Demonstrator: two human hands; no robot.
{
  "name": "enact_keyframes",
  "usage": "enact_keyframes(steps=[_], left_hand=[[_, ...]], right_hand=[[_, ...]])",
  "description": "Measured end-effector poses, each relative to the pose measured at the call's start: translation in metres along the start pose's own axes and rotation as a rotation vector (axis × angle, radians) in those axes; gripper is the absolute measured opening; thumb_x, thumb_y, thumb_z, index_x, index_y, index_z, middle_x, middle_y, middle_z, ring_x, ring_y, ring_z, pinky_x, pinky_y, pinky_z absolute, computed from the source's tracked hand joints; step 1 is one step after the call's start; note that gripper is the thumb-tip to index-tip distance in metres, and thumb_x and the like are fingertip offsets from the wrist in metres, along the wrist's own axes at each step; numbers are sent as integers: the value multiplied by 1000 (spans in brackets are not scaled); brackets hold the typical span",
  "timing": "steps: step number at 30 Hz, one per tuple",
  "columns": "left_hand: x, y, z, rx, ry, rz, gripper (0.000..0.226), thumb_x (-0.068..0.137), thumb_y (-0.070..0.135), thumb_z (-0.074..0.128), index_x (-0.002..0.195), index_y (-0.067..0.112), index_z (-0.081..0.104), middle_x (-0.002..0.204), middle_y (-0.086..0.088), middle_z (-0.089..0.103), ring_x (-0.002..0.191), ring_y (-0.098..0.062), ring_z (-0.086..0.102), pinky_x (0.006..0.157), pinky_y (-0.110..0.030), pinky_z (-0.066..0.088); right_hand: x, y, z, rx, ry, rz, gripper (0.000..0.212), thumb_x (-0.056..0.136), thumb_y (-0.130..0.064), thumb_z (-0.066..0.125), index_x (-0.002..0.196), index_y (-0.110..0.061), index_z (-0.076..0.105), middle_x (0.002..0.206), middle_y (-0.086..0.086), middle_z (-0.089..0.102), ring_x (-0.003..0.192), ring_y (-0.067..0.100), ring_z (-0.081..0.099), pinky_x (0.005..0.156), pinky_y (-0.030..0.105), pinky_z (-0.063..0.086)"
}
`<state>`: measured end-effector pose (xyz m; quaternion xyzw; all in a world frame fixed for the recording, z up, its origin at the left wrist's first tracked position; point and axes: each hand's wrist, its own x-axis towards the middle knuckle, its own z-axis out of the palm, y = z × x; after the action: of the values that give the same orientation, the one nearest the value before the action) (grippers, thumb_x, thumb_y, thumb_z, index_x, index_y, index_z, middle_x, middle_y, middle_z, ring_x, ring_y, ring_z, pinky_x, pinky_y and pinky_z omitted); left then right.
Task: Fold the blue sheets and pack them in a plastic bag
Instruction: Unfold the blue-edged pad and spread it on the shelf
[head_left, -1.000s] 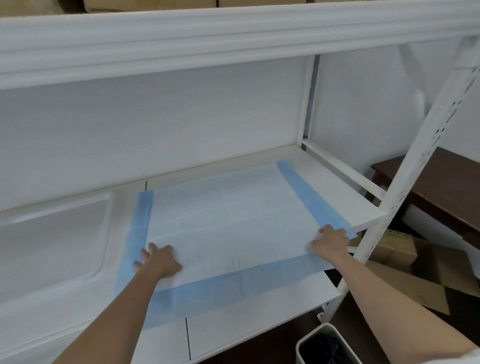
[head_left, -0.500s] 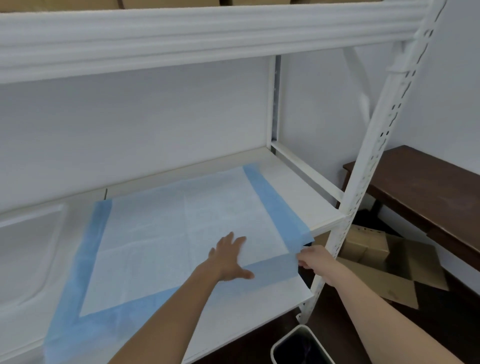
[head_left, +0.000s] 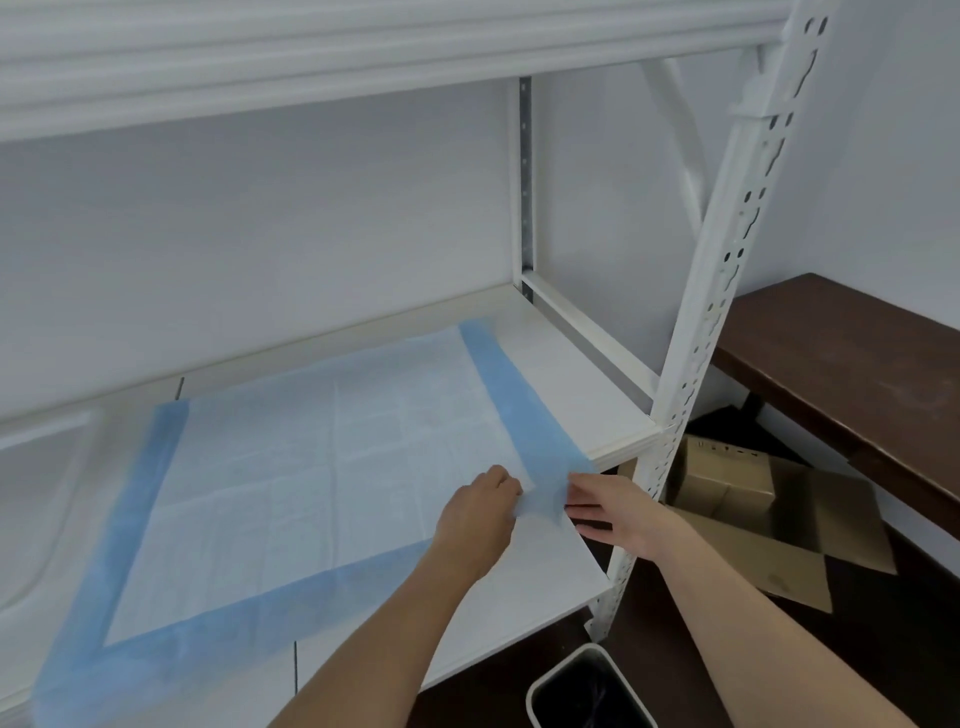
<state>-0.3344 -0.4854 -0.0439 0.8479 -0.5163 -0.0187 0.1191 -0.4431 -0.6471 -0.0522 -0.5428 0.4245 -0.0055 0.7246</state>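
Thin pale-blue rectangular sheet with a darker blue border band (head_left: 322, 478) lies spread flat on the white shelf board (head_left: 550, 364) of a white metal rack; soft, non-woven or paper-like look, faint fold creases cross its lighter centre in a grid. Near-left border runs toward the shelf's front edge, far-right border runs diagonally back toward the rear.

Both hands meet at the sheet's near-right corner, by the shelf's front right end. Left hand (head_left: 475, 512) has its fingers curled, tips pinching the sheet edge at the corner; exact finger contact is partly hidden by the knuckles. Right hand (head_left: 610, 506) sits just beside it, fingers fairly straight and together, thumb over the blue border, the corner caught between thumb and fingers and lifted slightly off the board. Bare forearms come in from bottom of frame.

White slotted upright post (head_left: 727, 291) with keyhole-shaped punch holes stands at the rack's right front corner; upper white shelf beam overhead. Smooth, matt white wall behind.

Right of the rack: dark brown wooden table (head_left: 852, 364), smooth top. Under it, open brown corrugated cardboard box (head_left: 727, 483) with flaps spread flat on the dark floor. White-rimmed bin with dark inside (head_left: 587, 691) at the bottom edge.

No readable writing or labels anywhere.
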Motion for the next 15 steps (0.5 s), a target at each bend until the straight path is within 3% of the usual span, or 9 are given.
enact_keyframes(steps=[3, 7, 10, 12, 15], left_hand=[[8, -5, -6, -64, 42, -41, 19, 92, 16, 47, 103, 10, 62, 106, -2, 52, 94, -18, 53, 73, -29, 45], [18, -8, -13, -147, 41, -118, 18, 91, 17, 48, 95, 8, 63, 96, -2, 53, 88, -18, 54, 74, -33, 47], [26, -9, -16, -288, 3, -143, 24, 89, 11, 49, 107, 15, 65, 104, 4, 61, 93, -13, 56, 79, -26, 46], [28, -7, -17, -398, -44, -188, 26, 84, 5, 51, 101, 14, 68, 98, 3, 64, 85, -11, 55, 72, -19, 43], [39, -9, -27, -420, -27, -242, 19, 74, -2, 52, 75, 9, 67, 73, 1, 55, 72, -14, 49, 60, -20, 33]], right_hand=[[12, 5, -1, -11, 256, 53, 39, 91, -25, 60, 121, 1, 56, 95, 16, 58, 95, 26, 56, 98, 39, 46], [24, 8, 0, 188, 186, 69, 37, 91, -30, 63, 117, -5, 55, 113, 11, 59, 105, 24, 58, 98, 37, 47], [29, 4, 2, 234, 251, 17, 26, 91, -25, 63, 105, -4, 59, 107, 16, 66, 99, 25, 65, 97, 38, 48], [30, 2, 4, 197, 266, 2, 16, 93, -19, 58, 99, -4, 59, 94, 15, 66, 86, 24, 65, 90, 35, 50], [32, -2, 5, 153, 237, -31, 6, 93, -10, 54, 88, -7, 58, 72, 8, 58, 64, 16, 54, 64, 25, 44]])
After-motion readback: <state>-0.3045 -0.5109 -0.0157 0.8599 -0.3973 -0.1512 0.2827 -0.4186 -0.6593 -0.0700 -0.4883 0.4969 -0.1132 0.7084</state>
